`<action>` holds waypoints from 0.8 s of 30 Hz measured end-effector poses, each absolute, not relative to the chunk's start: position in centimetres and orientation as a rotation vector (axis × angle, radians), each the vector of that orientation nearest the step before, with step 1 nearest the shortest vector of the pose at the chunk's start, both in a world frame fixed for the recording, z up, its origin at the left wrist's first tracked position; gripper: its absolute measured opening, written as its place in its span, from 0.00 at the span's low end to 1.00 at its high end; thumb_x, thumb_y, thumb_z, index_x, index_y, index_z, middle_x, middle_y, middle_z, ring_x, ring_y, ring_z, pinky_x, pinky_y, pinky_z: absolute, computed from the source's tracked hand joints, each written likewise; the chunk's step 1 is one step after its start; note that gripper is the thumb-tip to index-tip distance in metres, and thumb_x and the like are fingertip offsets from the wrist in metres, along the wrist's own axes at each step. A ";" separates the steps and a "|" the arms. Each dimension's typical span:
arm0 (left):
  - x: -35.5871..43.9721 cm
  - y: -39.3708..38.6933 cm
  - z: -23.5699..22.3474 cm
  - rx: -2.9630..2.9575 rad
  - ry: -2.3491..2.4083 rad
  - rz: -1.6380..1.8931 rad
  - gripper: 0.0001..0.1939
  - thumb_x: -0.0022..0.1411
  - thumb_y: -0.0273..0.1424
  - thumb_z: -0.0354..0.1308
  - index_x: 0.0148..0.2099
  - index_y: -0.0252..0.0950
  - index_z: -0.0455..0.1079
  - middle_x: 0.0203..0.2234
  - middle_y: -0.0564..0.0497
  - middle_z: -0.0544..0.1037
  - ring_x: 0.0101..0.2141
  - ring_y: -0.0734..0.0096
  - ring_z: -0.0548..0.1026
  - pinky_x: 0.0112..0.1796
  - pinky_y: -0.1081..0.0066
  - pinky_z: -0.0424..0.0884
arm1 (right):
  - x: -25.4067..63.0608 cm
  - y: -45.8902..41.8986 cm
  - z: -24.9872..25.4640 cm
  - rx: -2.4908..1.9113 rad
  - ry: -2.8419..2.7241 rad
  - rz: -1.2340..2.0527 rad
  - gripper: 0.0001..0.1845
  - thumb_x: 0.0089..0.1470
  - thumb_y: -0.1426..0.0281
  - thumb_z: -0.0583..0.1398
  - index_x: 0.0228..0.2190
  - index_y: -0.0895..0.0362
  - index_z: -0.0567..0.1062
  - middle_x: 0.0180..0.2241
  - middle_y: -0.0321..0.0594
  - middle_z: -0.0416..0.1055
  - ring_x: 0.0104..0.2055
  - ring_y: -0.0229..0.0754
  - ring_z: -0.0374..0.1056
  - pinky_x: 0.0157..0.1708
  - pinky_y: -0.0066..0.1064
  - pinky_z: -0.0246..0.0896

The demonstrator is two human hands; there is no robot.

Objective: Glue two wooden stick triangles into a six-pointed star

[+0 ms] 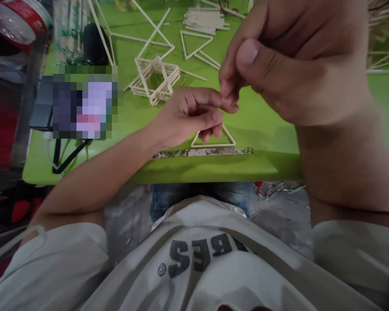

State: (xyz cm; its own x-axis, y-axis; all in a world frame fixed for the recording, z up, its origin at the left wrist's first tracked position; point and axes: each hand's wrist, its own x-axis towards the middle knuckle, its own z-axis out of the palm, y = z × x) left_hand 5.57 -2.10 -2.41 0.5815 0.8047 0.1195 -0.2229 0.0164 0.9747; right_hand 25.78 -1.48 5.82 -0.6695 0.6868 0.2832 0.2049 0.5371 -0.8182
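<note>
1. One pale wooden-stick triangle point(214, 145) lies centre frame, partly behind the left hand point(189, 113).
2. Its fingers and those of the right hand point(294, 65) curl; any grip, cannot tell.
3. Seemingly fine fingertip work; next move needs light touch.

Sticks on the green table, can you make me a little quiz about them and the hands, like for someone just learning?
1. True or false: the left hand hides part of the near triangle.
2. Fill in: between that triangle and the near edge of the table lies a long, thin ____.
3. Which looks higher in the picture?
A) left hand
B) right hand

Key: 1. True. 2. Strip. 3. B.
</note>
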 end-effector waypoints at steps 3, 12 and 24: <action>5.5 -1.9 -2.3 1.294 0.627 0.968 0.29 0.65 0.57 0.86 0.40 0.37 0.85 0.28 0.52 0.85 0.24 0.74 0.82 0.26 0.73 0.77 | 26.1 -1.1 6.0 -0.712 -2.237 1.038 0.35 0.56 0.30 0.77 0.51 0.40 0.85 0.39 0.43 0.88 0.58 0.65 0.86 0.55 0.53 0.87; 5.1 -2.3 -2.0 1.231 0.606 1.125 0.27 0.69 0.54 0.85 0.35 0.38 0.82 0.24 0.54 0.84 0.19 0.77 0.78 0.17 0.76 0.64 | 29.4 1.2 4.5 -0.568 -2.303 0.679 0.21 0.71 0.37 0.73 0.43 0.39 0.92 0.39 0.40 0.87 0.45 0.55 0.83 0.55 0.48 0.80; 5.5 -1.6 -2.7 1.430 0.554 1.207 0.35 0.74 0.57 0.79 0.27 0.37 0.76 0.18 0.55 0.73 0.18 0.81 0.66 0.22 0.72 0.56 | 27.8 -0.1 4.1 -0.575 -2.293 0.558 0.11 0.70 0.56 0.76 0.33 0.38 0.89 0.31 0.34 0.87 0.35 0.49 0.80 0.44 0.42 0.77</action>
